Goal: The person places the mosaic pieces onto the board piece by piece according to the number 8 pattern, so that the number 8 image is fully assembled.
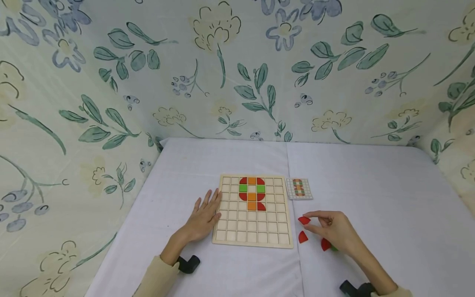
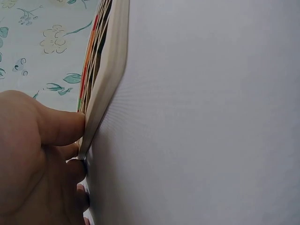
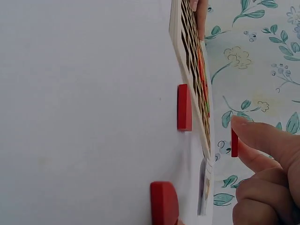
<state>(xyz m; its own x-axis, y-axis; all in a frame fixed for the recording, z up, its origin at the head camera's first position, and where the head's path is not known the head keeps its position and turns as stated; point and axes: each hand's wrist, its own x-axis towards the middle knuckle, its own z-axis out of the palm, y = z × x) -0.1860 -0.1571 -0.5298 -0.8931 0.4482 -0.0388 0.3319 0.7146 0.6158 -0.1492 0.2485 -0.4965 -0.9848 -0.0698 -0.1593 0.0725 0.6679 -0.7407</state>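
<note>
A square wooden grid board (image 1: 230, 236) lies on the table, with red, orange and green pieces set in its upper middle cells. Along its left edge rests my left hand (image 1: 202, 216), fingers extended; the left wrist view shows the thumb (image 2: 63, 126) against the rim. My right hand (image 1: 334, 231) pinches a red quarter-circle piece (image 1: 304, 220) between thumb and index finger, right of the board. In the right wrist view this held piece (image 3: 234, 142) appears edge-on, raised off the table. Another red quarter-circle piece (image 1: 303, 237) lies just below it.
A small pattern card (image 1: 307, 194) with a coloured grid design lies at the board's upper right. Beneath the right hand are a red piece (image 1: 325, 244) and a partly hidden green piece (image 1: 334, 248). A floral cloth (image 1: 222, 103) hangs behind the white-covered table.
</note>
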